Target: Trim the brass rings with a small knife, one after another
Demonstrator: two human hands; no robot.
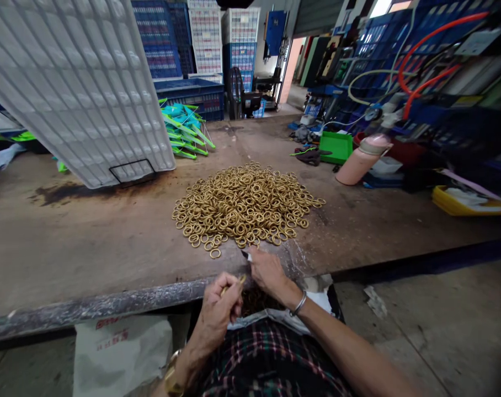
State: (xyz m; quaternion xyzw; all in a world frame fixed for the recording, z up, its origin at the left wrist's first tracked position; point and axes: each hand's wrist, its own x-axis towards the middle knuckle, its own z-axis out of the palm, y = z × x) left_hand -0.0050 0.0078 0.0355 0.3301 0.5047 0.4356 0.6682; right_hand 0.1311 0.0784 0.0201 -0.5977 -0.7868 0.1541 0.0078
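A wide heap of brass-coloured rings (246,204) lies on the worn table (122,242). Near the table's front edge, my left hand (219,306) is closed around at least one gold ring (243,279), which pokes out past the thumb. My right hand (269,270) is at the heap's near edge, its fingers pinched on a small, dark, pointed blade-like piece (245,254); its exact kind is unclear. Below both hands, an open bag (275,315) on my lap holds more rings, dark in the shadow.
A ribbed whitish plastic panel (80,88) stands at the left. Behind the heap are green and turquoise plastic pieces (186,129). To the right are a pink bottle (360,161), a green tray (335,147) and a yellow tray (453,204). A white sack (122,353) sits below the table.
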